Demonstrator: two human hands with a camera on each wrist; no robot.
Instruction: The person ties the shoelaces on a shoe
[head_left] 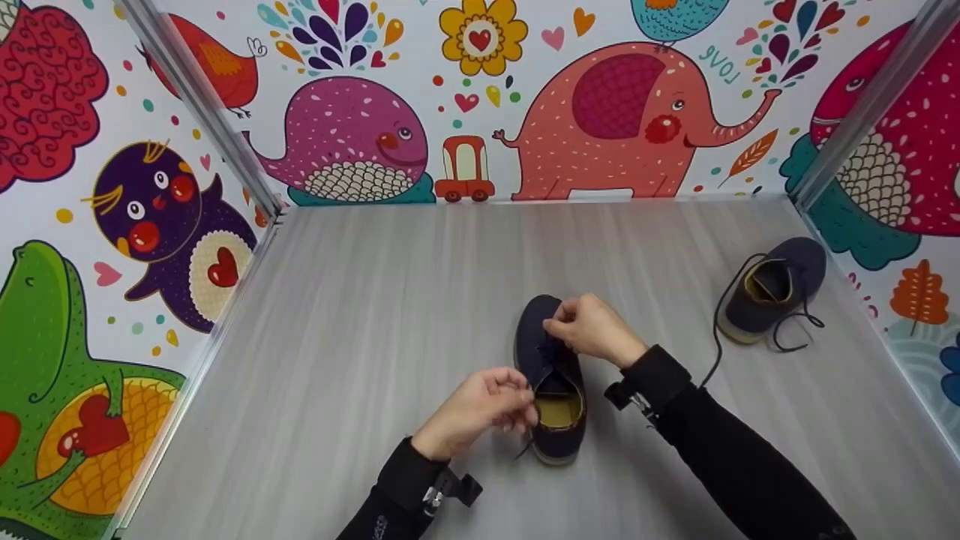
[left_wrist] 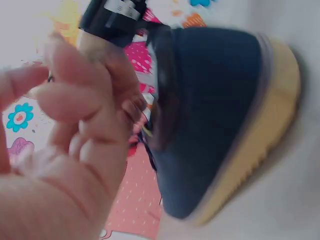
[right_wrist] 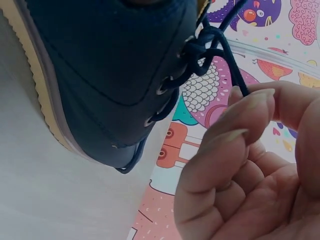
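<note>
A dark blue lace-up shoe (head_left: 536, 337) stands on the floor with its toe pointing away from me and its yellowish insole showing. My right hand (head_left: 596, 330) is over the shoe's front right side. In the right wrist view, its thumb and finger pinch a dark blue shoelace (right_wrist: 235, 70), which runs from a loose knot by the eyelets. My left hand (head_left: 484, 409) is beside the shoe's opening on the left. A small dark piece of lace shows between its thumb and fingertip in the left wrist view; a lace end hangs below that hand.
A second dark shoe (head_left: 772, 289) with loose, untied laces stands at the right, close to the side wall. Printed cartoon panels (head_left: 480, 97) enclose the grey wood-grain floor (head_left: 337, 300) at the back and both sides.
</note>
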